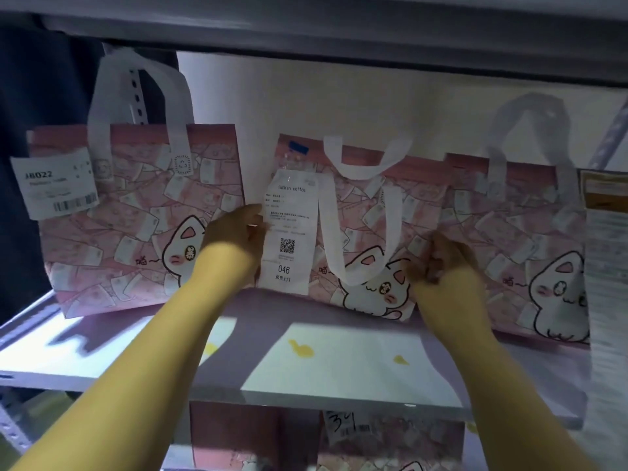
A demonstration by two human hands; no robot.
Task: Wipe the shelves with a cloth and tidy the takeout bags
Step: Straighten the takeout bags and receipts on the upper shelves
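Takeout bag is pinched at its L edge by curled fingers of left hand, thumb on receipt; R edge is gripped by right hand. Bag is stood on shelf, between left bag & right bag.

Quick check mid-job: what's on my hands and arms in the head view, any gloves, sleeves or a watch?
No gloves: the left hand and the right hand are both bare. The left forearm and the right forearm are uncovered down to the frame's bottom edge, with no sleeve or cuff in view. No watch, bracelet or ring shows, though the picture is soft, so a thin ring could be missed.
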